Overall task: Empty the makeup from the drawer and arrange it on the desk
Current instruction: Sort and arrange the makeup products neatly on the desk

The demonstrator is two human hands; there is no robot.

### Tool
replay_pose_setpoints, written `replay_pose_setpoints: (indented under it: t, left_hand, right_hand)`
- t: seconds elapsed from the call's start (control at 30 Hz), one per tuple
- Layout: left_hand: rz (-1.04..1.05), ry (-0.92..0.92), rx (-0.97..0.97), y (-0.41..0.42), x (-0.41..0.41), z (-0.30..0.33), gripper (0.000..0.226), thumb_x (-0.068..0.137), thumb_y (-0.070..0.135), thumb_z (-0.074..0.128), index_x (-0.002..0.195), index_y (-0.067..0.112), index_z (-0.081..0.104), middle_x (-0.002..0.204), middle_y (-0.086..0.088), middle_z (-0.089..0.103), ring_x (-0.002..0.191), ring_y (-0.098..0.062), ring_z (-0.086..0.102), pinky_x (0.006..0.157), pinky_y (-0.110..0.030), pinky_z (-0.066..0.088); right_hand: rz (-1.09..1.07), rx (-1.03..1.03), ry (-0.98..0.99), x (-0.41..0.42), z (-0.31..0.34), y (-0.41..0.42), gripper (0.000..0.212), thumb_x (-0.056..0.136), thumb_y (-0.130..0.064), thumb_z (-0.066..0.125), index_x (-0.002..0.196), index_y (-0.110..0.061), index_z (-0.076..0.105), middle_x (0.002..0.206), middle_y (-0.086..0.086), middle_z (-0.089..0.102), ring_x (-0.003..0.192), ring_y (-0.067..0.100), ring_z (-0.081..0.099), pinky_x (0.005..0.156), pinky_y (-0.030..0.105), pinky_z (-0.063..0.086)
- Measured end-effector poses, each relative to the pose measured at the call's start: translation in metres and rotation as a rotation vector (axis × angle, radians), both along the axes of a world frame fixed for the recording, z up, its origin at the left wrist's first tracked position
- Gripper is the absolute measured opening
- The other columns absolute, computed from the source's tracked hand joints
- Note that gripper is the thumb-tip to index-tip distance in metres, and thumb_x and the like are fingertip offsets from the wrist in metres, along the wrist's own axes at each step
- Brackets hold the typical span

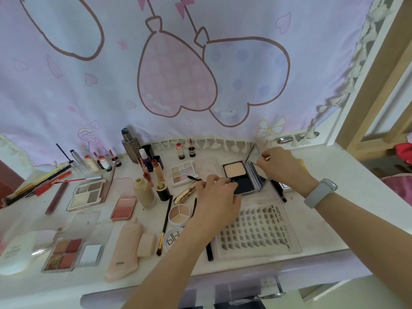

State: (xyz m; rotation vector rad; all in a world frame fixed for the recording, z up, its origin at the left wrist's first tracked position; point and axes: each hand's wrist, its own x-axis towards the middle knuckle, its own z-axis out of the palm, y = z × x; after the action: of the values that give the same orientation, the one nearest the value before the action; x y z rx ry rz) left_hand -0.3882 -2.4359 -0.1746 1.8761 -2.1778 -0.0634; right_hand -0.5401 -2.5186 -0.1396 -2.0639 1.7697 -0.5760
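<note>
An open black powder compact (240, 175) lies on the white desk (323, 219), its mirrored lid (253, 157) raised. My left hand (217, 197) grips the compact's front edge. My right hand (281, 165) pinches the top edge of the lid; a grey band sits on that wrist. Just left of the compact lie a small pastel palette (183, 172) and a gold mascara tube (185, 192). The drawer (245, 291) stands open below the desk's front edge, its inside mostly hidden.
A clear lash tray (256, 233) lies in front of the compact. Palettes (89, 194), a blush (123, 207), bottles (131, 144), lip tubes, pencils (42, 181), a brush (165, 224) and a pink tube (127, 248) cover the desk's left half. A printed curtain (178, 74) hangs behind.
</note>
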Motion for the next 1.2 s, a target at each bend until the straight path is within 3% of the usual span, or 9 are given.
replay_pose_setpoints:
  t: [0.07,0.23,0.37,0.53,0.6,0.7,0.83,1.03,1.2]
  left_hand:
    - [-0.001,0.016,-0.059,0.000,0.000,-0.003,0.040,0.080,0.031,0.042,0.104,0.014,0.070,0.112,-0.006,0.065,0.111,-0.033,0.051,0.085,-0.046,0.032]
    - [-0.015,0.035,-0.009,0.001,0.002,-0.002,0.050,0.082,0.035,0.032,0.120,0.019,0.062,0.130,-0.004,0.054,0.125,-0.028,0.037,0.096,-0.043,0.021]
    - [-0.057,0.032,0.012,0.003,-0.004,-0.002,0.055,0.083,0.039,0.027,0.125,0.020,0.056,0.133,-0.002,0.051,0.128,-0.024,0.034,0.097,-0.041,0.019]
    - [-0.084,0.021,0.058,0.005,-0.012,-0.005,0.051,0.089,0.041,0.026,0.132,0.025,0.049,0.138,0.004,0.044,0.130,-0.016,0.030,0.096,-0.035,0.012]
    - [-0.083,0.028,0.061,0.007,-0.013,-0.008,0.045,0.094,0.039,0.029,0.133,0.026,0.048,0.139,0.005,0.042,0.131,-0.014,0.029,0.098,-0.035,0.012]
    - [-0.083,0.070,0.051,0.014,-0.016,-0.009,0.047,0.091,0.041,0.028,0.130,0.027,0.051,0.138,0.006,0.044,0.131,-0.012,0.031,0.100,-0.035,0.013]
    - [-0.055,0.130,0.039,0.017,-0.018,-0.008,0.040,0.096,0.039,0.033,0.128,0.028,0.053,0.138,0.010,0.043,0.130,-0.008,0.029,0.102,-0.031,0.010]
    - [-0.025,0.298,0.050,0.020,-0.021,-0.004,0.032,0.097,0.030,0.040,0.125,0.028,0.054,0.133,0.013,0.046,0.127,-0.005,0.034,0.105,-0.027,0.011]
    - [0.041,0.581,0.032,0.021,-0.023,0.001,0.028,0.095,0.023,0.046,0.121,0.022,0.057,0.121,0.010,0.055,0.116,-0.007,0.047,0.105,-0.038,0.033]
  right_hand:
    - [0.023,0.010,-0.029,-0.002,-0.003,-0.003,0.023,0.089,-0.015,0.045,0.070,-0.003,0.052,0.070,0.013,0.045,0.064,0.020,0.039,0.041,0.015,0.027]
    - [0.080,0.047,-0.164,-0.019,-0.011,-0.010,0.036,0.093,-0.025,0.042,0.064,-0.006,0.047,0.055,0.003,0.045,0.058,0.019,0.048,0.055,0.026,0.035]
    - [0.011,-0.083,-0.210,-0.037,-0.017,-0.009,0.025,0.094,-0.015,0.042,0.100,-0.009,0.066,0.091,0.006,0.069,0.078,0.020,0.059,0.070,0.025,0.043]
    - [0.232,-0.174,0.272,-0.063,-0.043,0.005,0.043,0.085,-0.030,0.045,0.126,-0.023,0.055,0.136,-0.001,0.048,0.127,0.018,0.036,0.098,0.034,0.027]
    - [0.305,-0.110,0.370,-0.069,-0.043,0.010,0.062,0.075,-0.042,0.027,0.133,-0.031,0.045,0.146,-0.010,0.035,0.135,0.009,0.026,0.103,0.033,0.019]
    - [0.381,-0.023,0.438,-0.075,-0.036,0.010,0.057,0.084,-0.037,0.039,0.140,-0.033,0.031,0.152,-0.012,0.020,0.140,0.006,0.014,0.108,0.034,0.011]
    - [0.440,0.083,0.583,-0.077,-0.025,0.003,0.063,0.082,-0.024,0.051,0.138,-0.028,0.024,0.155,-0.005,0.011,0.143,0.013,0.003,0.112,0.041,0.005]
    - [0.465,0.062,0.524,-0.076,-0.024,-0.008,0.071,0.076,-0.027,0.059,0.138,-0.026,0.025,0.139,-0.002,0.032,0.138,0.018,0.019,0.113,0.043,0.008]
    - [0.431,-0.051,0.354,-0.087,-0.006,-0.013,0.072,0.084,-0.024,0.056,0.145,-0.020,0.018,0.130,0.000,0.038,0.124,0.017,0.038,0.110,0.034,0.016]
